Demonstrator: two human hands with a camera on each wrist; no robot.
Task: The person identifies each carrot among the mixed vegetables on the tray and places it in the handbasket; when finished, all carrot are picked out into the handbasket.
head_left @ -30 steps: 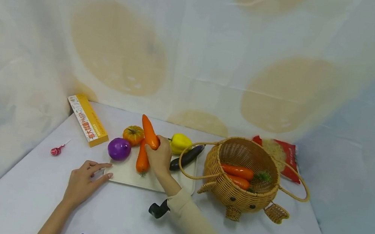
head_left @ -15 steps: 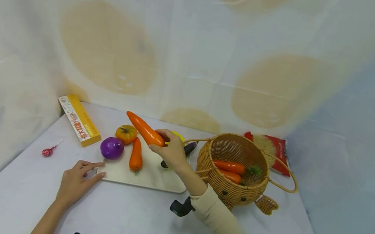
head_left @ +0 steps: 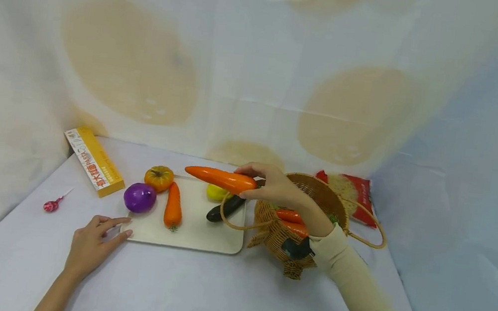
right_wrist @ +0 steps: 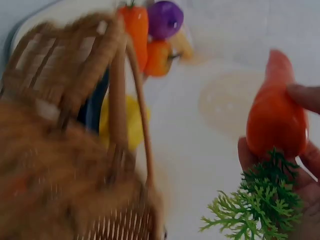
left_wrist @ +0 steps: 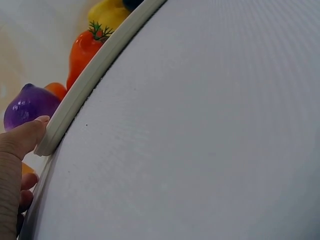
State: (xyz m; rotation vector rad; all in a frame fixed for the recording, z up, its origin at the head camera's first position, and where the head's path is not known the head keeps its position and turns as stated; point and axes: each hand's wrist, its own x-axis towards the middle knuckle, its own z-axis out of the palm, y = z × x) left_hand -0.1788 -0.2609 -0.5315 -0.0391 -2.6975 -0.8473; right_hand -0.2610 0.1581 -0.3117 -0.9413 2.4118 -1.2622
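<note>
Okay, so my right hand (head_left: 275,185) has the carrot (head_left: 220,177) pinched by its thick end, fingers curled just around it; it's held up near the basket (head_left: 274,240), pointed end toward my left. My left hand (head_left: 89,248) is loose, fingers nearly straight, tips touching the corner of the tray (head_left: 205,239).

Handling: glossy, so probably a moulded fake, light and stiff. Smooth skin could slip or roll; not likely fragile. Best hold is the fat end, thumb opposite fingers, clear of the leafy top (right_wrist: 272,200), which looks bendy and a poor grip.

Hidden stuff: my hand and forearm cover much of the basket, plus parts of the carrots inside (head_left: 288,215), so no count on those. Carrot and basket handle partly block the yellow pepper (head_left: 215,193) and eggplant (head_left: 225,211). Right wrist view blurs the basket badly; left wrist view cuts off most of my left hand.
</note>
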